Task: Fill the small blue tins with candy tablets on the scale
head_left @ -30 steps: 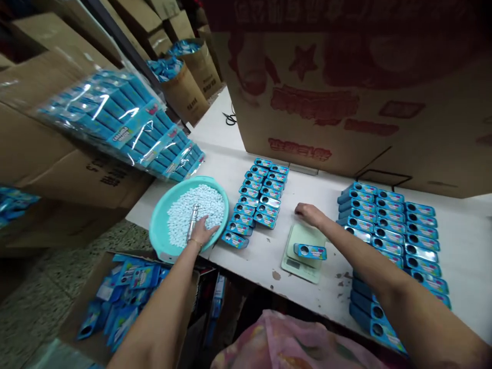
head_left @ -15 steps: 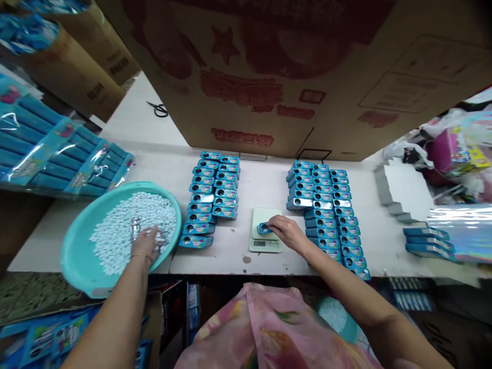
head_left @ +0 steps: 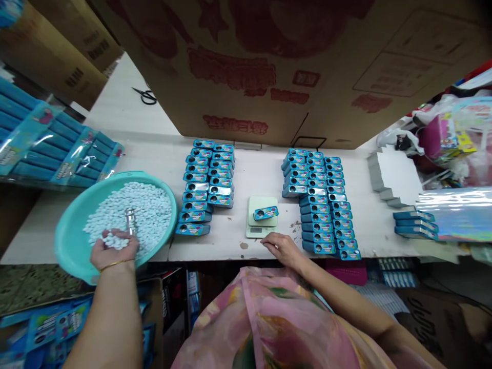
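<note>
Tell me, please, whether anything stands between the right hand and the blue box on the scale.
Nothing visible stands between the right hand and the blue box; the scale lies beneath the box, its near edge by the fingertips.

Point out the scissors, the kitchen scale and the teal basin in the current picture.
scissors [head_left: 149,98], head view, on the handle loops
kitchen scale [head_left: 251,206], head view, pale top
teal basin [head_left: 68,237], head view, inner wall

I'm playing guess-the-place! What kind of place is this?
Probably a small packing workshop: rows of matching blue boxes, a tub of white pieces and a scale.
</note>
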`<state>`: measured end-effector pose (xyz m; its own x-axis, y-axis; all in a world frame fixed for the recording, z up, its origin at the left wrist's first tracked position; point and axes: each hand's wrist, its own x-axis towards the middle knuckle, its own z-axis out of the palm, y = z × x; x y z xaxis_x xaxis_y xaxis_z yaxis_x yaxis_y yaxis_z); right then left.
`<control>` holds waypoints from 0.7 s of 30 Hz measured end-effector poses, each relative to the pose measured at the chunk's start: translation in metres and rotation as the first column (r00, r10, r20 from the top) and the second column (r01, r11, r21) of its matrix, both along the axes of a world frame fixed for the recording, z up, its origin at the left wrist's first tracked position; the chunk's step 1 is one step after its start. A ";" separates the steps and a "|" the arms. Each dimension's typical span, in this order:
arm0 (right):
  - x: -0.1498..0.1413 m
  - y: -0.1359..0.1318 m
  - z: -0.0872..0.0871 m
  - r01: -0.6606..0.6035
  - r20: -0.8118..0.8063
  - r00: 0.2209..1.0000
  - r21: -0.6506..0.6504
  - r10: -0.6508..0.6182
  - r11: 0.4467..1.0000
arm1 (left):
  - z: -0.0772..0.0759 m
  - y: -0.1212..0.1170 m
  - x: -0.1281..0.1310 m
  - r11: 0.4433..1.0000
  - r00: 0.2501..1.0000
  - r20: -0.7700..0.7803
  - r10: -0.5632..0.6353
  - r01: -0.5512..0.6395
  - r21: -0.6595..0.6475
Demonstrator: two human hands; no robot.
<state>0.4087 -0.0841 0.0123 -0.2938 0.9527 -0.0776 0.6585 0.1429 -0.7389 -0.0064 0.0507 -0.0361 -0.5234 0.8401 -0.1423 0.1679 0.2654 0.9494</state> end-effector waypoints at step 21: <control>-0.079 0.031 0.001 -0.276 0.438 0.883 0.191 0.170 0.942 | 0.024 -0.088 0.237 0.885 0.076 0.927 0.368 0.279 -0.374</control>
<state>0.3299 -0.0529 0.0137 -0.4926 0.8701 -0.0149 0.8229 0.4602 -0.3331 0.2310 -0.0371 -0.0116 0.3308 0.5102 -0.7939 -0.8223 0.5686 0.0228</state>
